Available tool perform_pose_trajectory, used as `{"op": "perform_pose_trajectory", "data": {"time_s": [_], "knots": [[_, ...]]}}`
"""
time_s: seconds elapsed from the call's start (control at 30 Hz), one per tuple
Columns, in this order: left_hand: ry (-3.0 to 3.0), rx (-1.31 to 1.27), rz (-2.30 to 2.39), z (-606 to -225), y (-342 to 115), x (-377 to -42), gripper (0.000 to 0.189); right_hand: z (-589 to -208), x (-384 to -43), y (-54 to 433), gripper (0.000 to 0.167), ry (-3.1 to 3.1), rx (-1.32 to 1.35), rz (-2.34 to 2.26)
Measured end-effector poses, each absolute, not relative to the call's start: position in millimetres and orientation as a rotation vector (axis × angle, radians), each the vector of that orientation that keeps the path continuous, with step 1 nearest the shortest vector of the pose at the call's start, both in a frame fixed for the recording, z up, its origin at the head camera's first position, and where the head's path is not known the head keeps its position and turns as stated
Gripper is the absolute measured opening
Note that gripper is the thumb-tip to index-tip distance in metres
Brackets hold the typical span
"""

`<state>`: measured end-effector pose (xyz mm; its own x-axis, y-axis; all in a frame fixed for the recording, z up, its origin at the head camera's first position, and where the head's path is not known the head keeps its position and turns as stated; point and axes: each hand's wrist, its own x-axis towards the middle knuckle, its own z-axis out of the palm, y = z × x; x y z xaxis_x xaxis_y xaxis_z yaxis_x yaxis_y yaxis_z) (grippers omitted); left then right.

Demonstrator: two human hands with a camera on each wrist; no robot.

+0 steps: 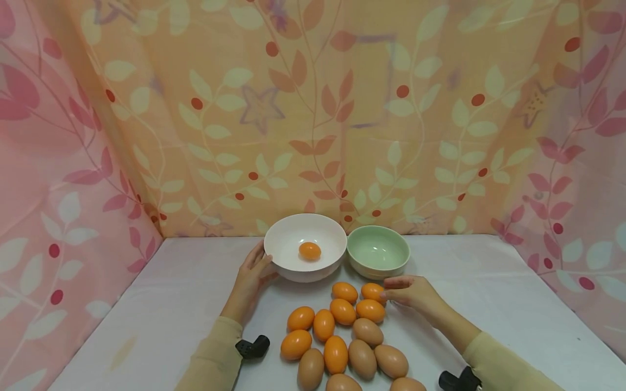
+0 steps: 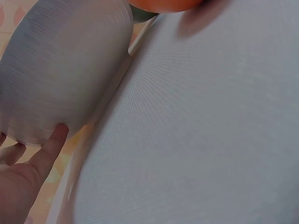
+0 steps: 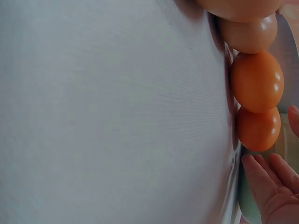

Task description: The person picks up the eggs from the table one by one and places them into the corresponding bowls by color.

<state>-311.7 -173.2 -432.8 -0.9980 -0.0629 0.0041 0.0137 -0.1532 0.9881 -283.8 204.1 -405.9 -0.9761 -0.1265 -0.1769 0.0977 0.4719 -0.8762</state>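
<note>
My left hand (image 1: pixel 253 272) rests against the outer left side of a white bowl (image 1: pixel 283 255), thumb and fingers spread along its wall. One orange egg (image 1: pixel 310 251) lies inside that bowl. In the left wrist view, a straight digit (image 2: pixel 53 144) touches the bowl's outer wall (image 2: pixel 70 65). My right hand (image 1: pixel 415 293) reaches in from the right, its fingertips beside the rightmost orange egg (image 1: pixel 373 292) of the back pair. The right wrist view has the thumb and fingers (image 3: pixel 259 175) apart, close to an orange egg (image 3: pixel 258 130).
A green bowl (image 1: pixel 379 252) stands right beside the white one. In front of the bowls lie several more orange eggs (image 1: pixel 324 325), with several brown eggs (image 1: pixel 362 359) nearer the front. Patterned cloth (image 1: pixel 313 108) hangs behind the white table (image 1: pixel 195 288).
</note>
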Motion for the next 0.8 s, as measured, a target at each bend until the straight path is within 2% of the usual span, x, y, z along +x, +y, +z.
{"op": "perform_pose_trajectory", "data": {"time_s": [0.33,0.8], "knots": [[-2.002,0.065,-2.351,-433.4,-172.8,-312.4,0.061,-411.3,-287.1,196.6,0.055,2.49,-0.029,-1.538],[-2.019,0.092,-2.342,-433.8,-173.0,-313.8,0.061,-412.5,-289.9,190.7,0.051,2.507,-0.035,-1.5]]}}
